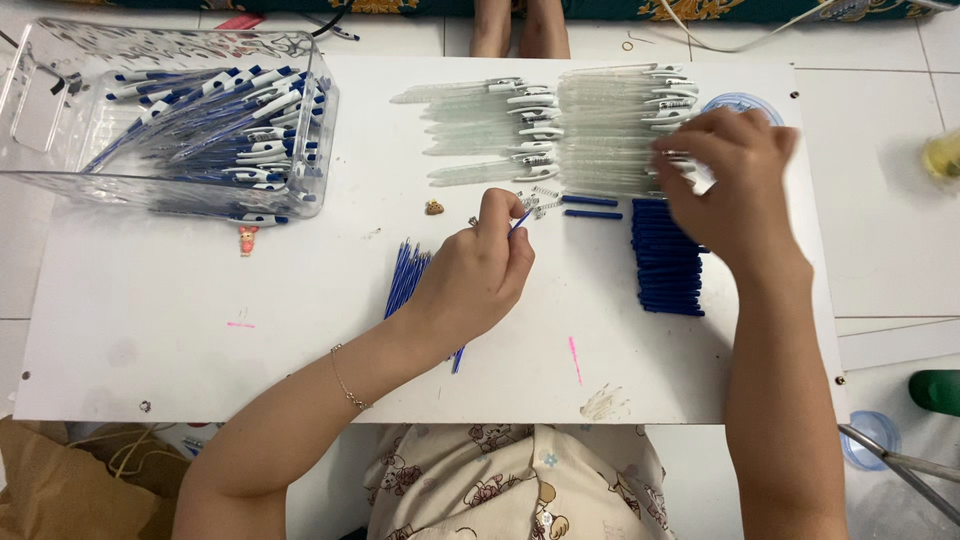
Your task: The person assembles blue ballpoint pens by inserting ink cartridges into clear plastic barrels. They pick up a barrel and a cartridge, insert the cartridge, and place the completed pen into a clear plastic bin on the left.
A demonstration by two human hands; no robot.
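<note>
1. Refill (pixel 520 221), blue and thin, sits pinched in the left hand (pixel 478 272) above the counter (pixel 200 330).
2. Right hand (pixel 735 185) closes on a clear barrel (pixel 610 120); grip it lightly near its open end.

Bright, even light; mostly sharp view, one blurred hand.

I read soft overhead light on the white board (pixel 200 330), which runs near washed-out at centre. Shadows are faint and short, falling just beside the forearms. Glare flecks the clear plastic bin (pixel 60 110), upper left. The right hand (pixel 735 180) smears with motion blur; the left hand (pixel 475 270) is crisp. Frame edges bow slightly.
</note>
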